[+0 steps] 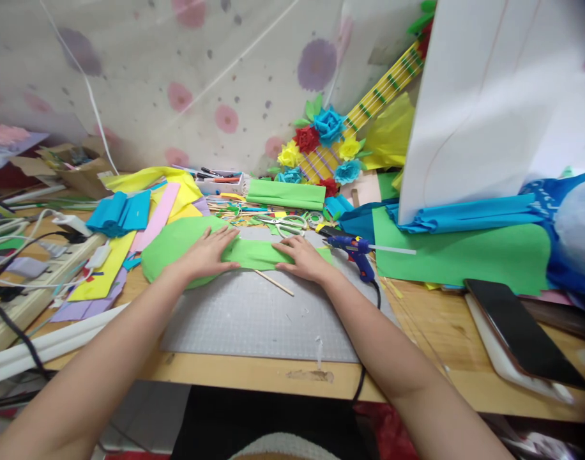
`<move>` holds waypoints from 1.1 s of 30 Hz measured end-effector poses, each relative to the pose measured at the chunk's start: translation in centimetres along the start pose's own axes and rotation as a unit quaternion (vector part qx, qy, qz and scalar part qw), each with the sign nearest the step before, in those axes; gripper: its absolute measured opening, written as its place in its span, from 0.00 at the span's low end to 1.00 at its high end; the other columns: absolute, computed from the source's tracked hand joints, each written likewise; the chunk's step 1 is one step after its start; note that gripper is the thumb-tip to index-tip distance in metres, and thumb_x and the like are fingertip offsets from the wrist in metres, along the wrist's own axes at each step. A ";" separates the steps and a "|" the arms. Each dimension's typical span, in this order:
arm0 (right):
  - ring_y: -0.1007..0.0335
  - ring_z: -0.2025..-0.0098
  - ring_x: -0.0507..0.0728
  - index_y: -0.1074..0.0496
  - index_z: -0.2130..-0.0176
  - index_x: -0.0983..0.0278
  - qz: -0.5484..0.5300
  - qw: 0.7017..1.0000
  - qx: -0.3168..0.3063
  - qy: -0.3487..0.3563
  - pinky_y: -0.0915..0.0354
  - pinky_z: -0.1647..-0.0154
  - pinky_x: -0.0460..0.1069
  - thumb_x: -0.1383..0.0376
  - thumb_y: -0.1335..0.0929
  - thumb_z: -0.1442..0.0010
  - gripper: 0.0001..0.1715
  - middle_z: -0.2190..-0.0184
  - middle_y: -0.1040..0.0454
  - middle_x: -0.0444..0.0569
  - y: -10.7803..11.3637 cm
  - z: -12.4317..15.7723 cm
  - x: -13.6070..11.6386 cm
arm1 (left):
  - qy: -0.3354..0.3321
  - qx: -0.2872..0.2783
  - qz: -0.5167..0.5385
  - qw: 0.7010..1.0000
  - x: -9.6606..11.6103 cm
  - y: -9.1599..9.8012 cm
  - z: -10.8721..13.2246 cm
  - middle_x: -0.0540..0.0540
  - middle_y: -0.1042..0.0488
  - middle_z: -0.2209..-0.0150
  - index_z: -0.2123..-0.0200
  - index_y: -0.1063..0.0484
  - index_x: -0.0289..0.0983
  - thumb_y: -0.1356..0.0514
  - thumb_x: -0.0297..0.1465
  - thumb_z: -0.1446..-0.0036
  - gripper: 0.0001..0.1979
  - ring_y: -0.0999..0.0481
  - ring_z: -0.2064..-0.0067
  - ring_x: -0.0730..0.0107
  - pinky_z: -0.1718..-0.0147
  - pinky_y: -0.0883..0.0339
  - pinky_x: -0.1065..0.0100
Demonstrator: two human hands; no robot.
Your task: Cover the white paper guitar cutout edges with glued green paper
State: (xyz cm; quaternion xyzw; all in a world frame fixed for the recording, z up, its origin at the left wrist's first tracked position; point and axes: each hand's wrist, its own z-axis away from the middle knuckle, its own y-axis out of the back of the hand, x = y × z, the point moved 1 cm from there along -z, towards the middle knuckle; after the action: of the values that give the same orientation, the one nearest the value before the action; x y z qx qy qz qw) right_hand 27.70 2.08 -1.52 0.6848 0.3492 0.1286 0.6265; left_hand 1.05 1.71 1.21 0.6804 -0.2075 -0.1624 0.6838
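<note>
My left hand (207, 254) lies flat with fingers stretched out on the left end of a folded strip of green crepe paper (257, 253). My right hand (304, 257) presses flat on the strip's right end. The strip lies across the far edge of a grey cutting mat (258, 316). A round green sheet (170, 246) sticks out under my left hand. A thin wooden stick (274, 283) lies on the mat just in front of the strip.
A blue glue gun (354, 249) lies right of my right hand, scissors (287, 223) behind the strip. Coloured paper is piled left and behind. A paper-flower guitar (338, 144) leans at the back. A large white sheet (493, 102), green paper (465, 255) and a phone (522, 332) sit at the right.
</note>
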 end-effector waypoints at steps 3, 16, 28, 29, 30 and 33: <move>0.45 0.45 0.64 0.36 0.42 0.62 0.029 0.999 0.005 -0.016 0.44 0.45 0.58 0.51 0.34 0.43 0.33 0.45 0.36 0.57 0.0 0.0 -0.2 | 0.009 0.001 -0.015 1.000 0.0 -0.3 0.1 0.37 0.48 0.36 0.36 0.53 0.34 0.47 0.52 0.47 0.42 0.51 0.34 0.55 0.37 0.64 0.51; 0.41 0.43 0.61 0.30 0.48 0.64 0.011 0.996 0.085 0.012 0.45 0.42 0.56 0.53 0.39 0.38 0.26 0.45 0.33 0.54 -0.4 -2.3 -1.8 | 0.034 0.015 0.060 0.998 0.0 -0.2 0.4 0.43 0.46 0.36 0.36 0.53 0.36 0.61 0.44 0.37 0.30 0.49 0.35 0.64 0.37 0.64 0.54; 0.51 0.36 0.65 0.45 0.38 0.70 0.049 0.996 -0.013 0.067 0.51 0.38 0.59 0.50 0.39 0.39 0.38 0.37 0.44 0.57 -3.3 -5.4 -4.0 | -0.005 0.036 -0.023 0.999 0.5 -0.6 0.9 0.41 0.40 0.39 0.39 0.44 0.37 0.49 0.43 0.42 0.29 0.46 0.36 0.59 0.37 0.61 0.50; 0.52 0.36 0.66 0.45 0.38 0.70 0.050 0.997 -0.014 0.066 0.51 0.38 0.59 0.50 0.40 0.39 0.38 0.37 0.44 0.57 -3.3 -5.3 -4.0 | -0.004 0.035 -0.025 0.999 0.5 -0.6 0.8 0.41 0.40 0.39 0.40 0.43 0.37 0.49 0.43 0.42 0.29 0.46 0.36 0.59 0.37 0.61 0.50; 0.52 0.36 0.66 0.45 0.37 0.70 0.048 0.997 -0.017 0.064 0.51 0.38 0.59 0.50 0.40 0.39 0.39 0.37 0.44 0.56 -3.2 -5.2 -3.9 | -0.002 0.034 -0.025 0.999 0.4 -0.7 0.8 0.41 0.40 0.39 0.40 0.42 0.37 0.49 0.43 0.42 0.29 0.46 0.37 0.59 0.37 0.61 0.50; 0.53 0.36 0.66 0.46 0.37 0.71 0.038 0.997 -0.030 0.057 0.51 0.38 0.59 0.48 0.39 0.39 0.41 0.38 0.44 0.57 -3.2 -5.4 -3.7 | 0.003 0.024 -0.024 0.999 0.3 -0.7 0.6 0.41 0.41 0.39 0.41 0.41 0.37 0.49 0.43 0.43 0.29 0.46 0.36 0.59 0.37 0.62 0.50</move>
State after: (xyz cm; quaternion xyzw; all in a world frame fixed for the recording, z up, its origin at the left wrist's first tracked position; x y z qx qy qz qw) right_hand 20.77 3.77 -2.58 0.6699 0.3543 0.2016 0.6206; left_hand 1.05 0.99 0.54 0.7021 -0.1930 -0.1716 0.6636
